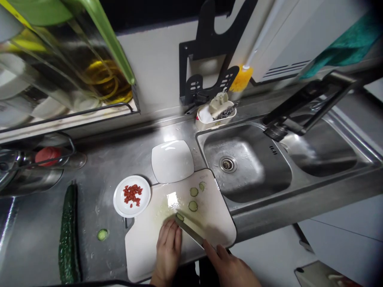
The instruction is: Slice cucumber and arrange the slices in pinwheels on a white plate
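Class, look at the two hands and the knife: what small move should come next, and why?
Probably the right hand should nudge the knife away from the left hand, clearing the cucumber slice near its tip. That slice lies close to the left hand, while two round slices lie loose farther up the board.

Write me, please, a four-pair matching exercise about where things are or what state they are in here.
1. knife
2. round plate
3. whole cucumber
4. faucet

A. reaching over the double sink
B. bearing small red pieces
C. gripped in the right hand
D. dark green, lying on the steel counter

Pairs: 1-C, 2-B, 3-D, 4-A
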The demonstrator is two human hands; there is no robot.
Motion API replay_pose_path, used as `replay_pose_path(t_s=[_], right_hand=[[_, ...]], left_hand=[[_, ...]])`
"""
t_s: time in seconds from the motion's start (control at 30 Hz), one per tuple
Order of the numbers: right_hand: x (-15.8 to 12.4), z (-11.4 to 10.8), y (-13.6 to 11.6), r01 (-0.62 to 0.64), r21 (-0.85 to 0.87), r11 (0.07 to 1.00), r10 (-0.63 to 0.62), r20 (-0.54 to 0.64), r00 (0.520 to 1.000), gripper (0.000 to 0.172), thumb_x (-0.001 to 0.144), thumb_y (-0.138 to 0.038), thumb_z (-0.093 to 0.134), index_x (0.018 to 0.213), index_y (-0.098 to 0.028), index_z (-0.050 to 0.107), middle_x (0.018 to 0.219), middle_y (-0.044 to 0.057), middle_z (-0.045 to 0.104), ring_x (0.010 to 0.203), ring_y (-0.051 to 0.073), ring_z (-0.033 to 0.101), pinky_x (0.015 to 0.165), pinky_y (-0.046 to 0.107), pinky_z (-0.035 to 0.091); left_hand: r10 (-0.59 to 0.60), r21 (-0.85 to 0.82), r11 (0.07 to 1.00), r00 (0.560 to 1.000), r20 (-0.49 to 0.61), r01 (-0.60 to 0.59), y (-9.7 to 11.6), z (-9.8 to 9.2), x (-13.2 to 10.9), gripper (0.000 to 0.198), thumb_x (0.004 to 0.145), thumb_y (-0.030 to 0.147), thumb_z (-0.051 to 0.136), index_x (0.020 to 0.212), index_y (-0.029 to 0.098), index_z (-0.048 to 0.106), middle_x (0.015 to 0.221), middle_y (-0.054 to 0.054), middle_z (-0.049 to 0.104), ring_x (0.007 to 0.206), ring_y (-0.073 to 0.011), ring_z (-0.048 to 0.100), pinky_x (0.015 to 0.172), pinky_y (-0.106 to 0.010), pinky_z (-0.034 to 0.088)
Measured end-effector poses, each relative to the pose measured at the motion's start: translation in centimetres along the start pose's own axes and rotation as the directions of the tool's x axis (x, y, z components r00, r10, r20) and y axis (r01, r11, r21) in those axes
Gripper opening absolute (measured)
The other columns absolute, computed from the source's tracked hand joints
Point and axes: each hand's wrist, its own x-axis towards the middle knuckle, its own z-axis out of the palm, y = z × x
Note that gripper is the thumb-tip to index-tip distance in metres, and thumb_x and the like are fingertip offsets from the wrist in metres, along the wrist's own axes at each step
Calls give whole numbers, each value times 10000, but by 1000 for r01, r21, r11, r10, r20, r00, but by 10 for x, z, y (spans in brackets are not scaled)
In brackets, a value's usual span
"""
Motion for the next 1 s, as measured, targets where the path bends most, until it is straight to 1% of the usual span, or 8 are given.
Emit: replay_pose_path(t_s=[0.23,0.37,0.5,0.67,0.9,1.0], right_hand=[[-1,8,3,-4,33,999,5,-21,1000,720,707,4,370,1344,-325,430,958,41,680,628,177,664,469,225,386],[-3,10,3,-3,57,998,6,-49,999,717,701,2,388,1336,-328,433,929,36,681,605,172,656,460,226,376],[-3,7,2,7,25,1000,-5,-61,998,722,688,10,411,1326,-326,430,907,27,685,563,156,640,441,225,338],[-1,0,0,26,-52,998,-28,-49,998,684,703,29,401,1303,-297,438,893,21,682,563,151,651,426,227,291],[1,-8,-4,13,-63,998,-13,0,1000,678,705,49,391,1296,-275,455,886,33,684,578,165,664,421,245,244],[2,-11,-7,-5,-52,999,6,28,1000,666,718,40,379,1295,-281,464,892,39,688,604,179,671,430,246,259]], left_hand=[[-8,-8,1000,1000,24,8,3,-2,2,242,910,178,438,1068,190,620,1136,-73,666,1107,-201,599,999,-416,481],[-3,-5,1000,1000,11,3,2,-1,1,232,908,184,447,1057,189,625,1130,-73,669,1101,-203,603,990,-411,487],[22,10,1000,999,23,-22,0,-1,0,234,908,174,447,1068,182,619,1133,-80,667,1104,-200,601,995,-412,487],[69,49,996,998,4,-69,1,-2,1,238,908,152,444,1072,172,615,1134,-82,666,1110,-200,598,990,-414,493],[108,81,991,994,15,-109,2,-3,4,239,899,119,446,1053,173,622,1128,-78,668,1102,-198,602,974,-396,504],[109,89,990,994,8,-110,2,-3,4,227,899,123,448,1037,167,623,1124,-82,668,1093,-199,604,964,-395,508]])
